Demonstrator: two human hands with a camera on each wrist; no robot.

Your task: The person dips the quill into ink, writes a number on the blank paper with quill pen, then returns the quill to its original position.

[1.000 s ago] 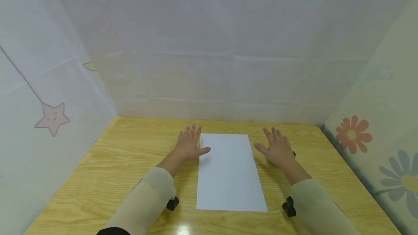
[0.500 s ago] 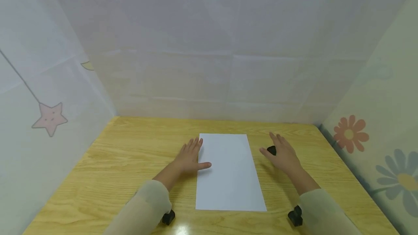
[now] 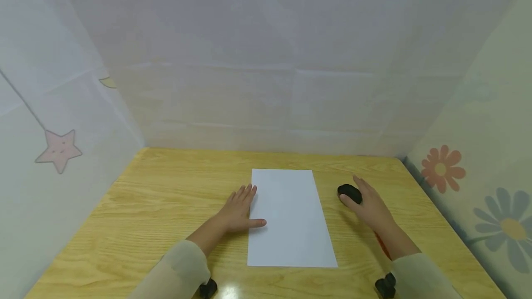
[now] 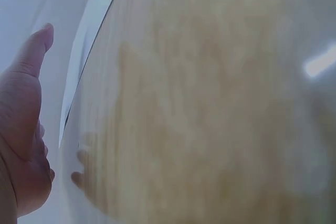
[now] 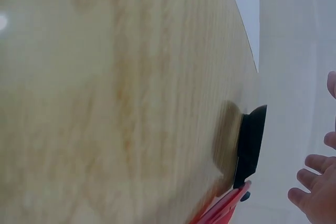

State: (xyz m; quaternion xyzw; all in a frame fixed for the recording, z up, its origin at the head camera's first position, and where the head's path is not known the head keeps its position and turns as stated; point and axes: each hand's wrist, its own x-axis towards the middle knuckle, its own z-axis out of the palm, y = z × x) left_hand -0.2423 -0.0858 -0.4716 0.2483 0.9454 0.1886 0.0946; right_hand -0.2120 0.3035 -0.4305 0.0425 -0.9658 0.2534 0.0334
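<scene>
A blank white sheet of paper [image 3: 291,225] lies flat on the wooden table. At its left edge is my left hand [image 3: 237,211], fingers spread, with the thumb over the sheet; whether it touches the paper is unclear. To the right of the sheet, my right hand [image 3: 371,206] is held over a dark object with a rounded black end [image 3: 349,193]. The right wrist view shows that black part [image 5: 251,145] joined to or touching a red part [image 5: 226,205], with the fingers [image 5: 315,182] apart from it. Its kind is unclear, as the hand covers much of it.
The wooden table [image 3: 166,188] meets a pale curtain [image 3: 266,105] at the back. Printed sheets with a star and flowers hang at both sides. Black devices [image 3: 385,285] are worn at the wrists.
Both hands have drawn back toward the near edge, and the right has also moved right. The black end, mostly hidden before, now shows beside the right thumb. The paper stays in place.
</scene>
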